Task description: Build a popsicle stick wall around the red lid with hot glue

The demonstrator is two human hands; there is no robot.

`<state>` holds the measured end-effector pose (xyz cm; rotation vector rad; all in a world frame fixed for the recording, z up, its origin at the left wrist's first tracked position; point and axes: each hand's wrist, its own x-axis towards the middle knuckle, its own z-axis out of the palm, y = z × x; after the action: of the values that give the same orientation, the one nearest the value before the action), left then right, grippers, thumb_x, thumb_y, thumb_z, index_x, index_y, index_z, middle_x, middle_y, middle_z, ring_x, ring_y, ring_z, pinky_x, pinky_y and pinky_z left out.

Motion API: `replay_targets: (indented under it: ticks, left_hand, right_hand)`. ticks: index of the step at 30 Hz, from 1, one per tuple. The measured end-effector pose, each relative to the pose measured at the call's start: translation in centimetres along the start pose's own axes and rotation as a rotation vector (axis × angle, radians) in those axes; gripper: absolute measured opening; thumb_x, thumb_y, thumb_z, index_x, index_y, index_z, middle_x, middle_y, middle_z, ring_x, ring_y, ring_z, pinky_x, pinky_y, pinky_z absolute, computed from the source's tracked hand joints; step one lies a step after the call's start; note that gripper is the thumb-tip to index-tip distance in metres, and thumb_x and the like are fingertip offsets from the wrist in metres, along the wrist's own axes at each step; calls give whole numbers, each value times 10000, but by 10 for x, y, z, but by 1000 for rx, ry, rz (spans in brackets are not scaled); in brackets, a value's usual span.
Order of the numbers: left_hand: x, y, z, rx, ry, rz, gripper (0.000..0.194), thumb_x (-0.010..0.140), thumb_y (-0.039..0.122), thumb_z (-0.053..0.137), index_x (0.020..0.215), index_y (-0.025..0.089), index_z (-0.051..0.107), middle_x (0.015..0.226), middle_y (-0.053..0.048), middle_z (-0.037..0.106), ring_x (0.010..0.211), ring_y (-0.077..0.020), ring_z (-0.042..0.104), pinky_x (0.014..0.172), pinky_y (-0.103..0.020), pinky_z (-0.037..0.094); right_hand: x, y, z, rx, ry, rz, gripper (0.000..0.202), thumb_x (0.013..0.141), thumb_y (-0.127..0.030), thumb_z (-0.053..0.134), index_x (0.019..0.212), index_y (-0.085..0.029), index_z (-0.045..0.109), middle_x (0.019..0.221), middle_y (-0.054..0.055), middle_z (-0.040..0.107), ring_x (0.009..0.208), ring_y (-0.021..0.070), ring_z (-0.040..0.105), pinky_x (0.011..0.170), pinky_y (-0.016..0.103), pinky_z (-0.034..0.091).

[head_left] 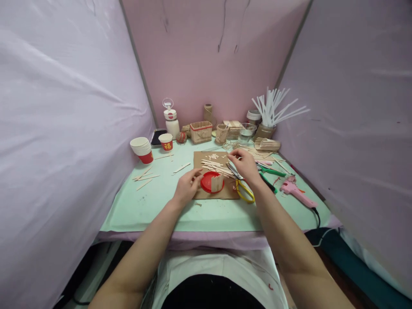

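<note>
A round red plastic dish lies on a brown cardboard sheet, with pale flat wooden pieces standing along its right side. My left hand curls its fingers and thumb against the dish's left rim. Over the right part of the cardboard is my right hand, fingertips drawn together in a pinch; anything between them is too small to make out. Beneath that hand lie scissors with yellow handles. Loose wooden sticks and small cut bits are spread behind the dish.
At right are green-handled pliers and a pink glue gun with its cord. White glue sticks stand at the back right. Paper cups are on the left. A small basket and white bottle line the back.
</note>
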<state>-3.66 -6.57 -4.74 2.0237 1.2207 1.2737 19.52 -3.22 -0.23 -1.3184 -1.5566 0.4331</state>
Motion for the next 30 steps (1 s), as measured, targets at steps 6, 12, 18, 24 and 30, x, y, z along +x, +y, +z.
replay_targets:
  ticks: [6,12,18,24,30]
  left_hand:
    - [-8,15,-8,-59,315,-89,126,824,277,606,779,179,672,739,-18,687,696,-141,592,677,-257,447]
    - [-63,68,10,-181,113,-80,317,921,300,453,636,188,533,609,3,539,598,-127,506,595,-252,408]
    - [-85,102,23,-374,-155,-72,144,815,302,661,929,214,655,967,-68,648,781,-162,586,699,-287,470]
    - [-92,101,25,-431,-265,-158,132,843,307,624,777,200,661,757,-41,642,716,-158,574,685,-289,468]
    - [-95,88,14,-442,-168,-262,116,827,266,625,754,186,667,749,-31,649,703,-149,585,686,-278,476]
  right_hand:
    - [-41,-27,-43,415,134,115,216,777,-424,581,752,-217,523,687,-27,511,604,120,479,565,261,425]
    - [-102,-58,-52,896,190,239,195,744,-327,715,725,-220,553,763,-15,528,694,117,503,620,246,443]
    - [-164,-57,-22,729,-5,134,75,818,-221,669,764,-248,625,832,10,534,811,158,521,713,293,437]
    - [-176,-60,-17,671,-114,110,53,834,-257,651,783,-250,636,858,8,533,840,169,543,759,306,438]
    - [-145,-28,-29,-93,-35,-7,197,898,-281,552,1077,-225,613,993,66,633,955,231,556,874,391,379]
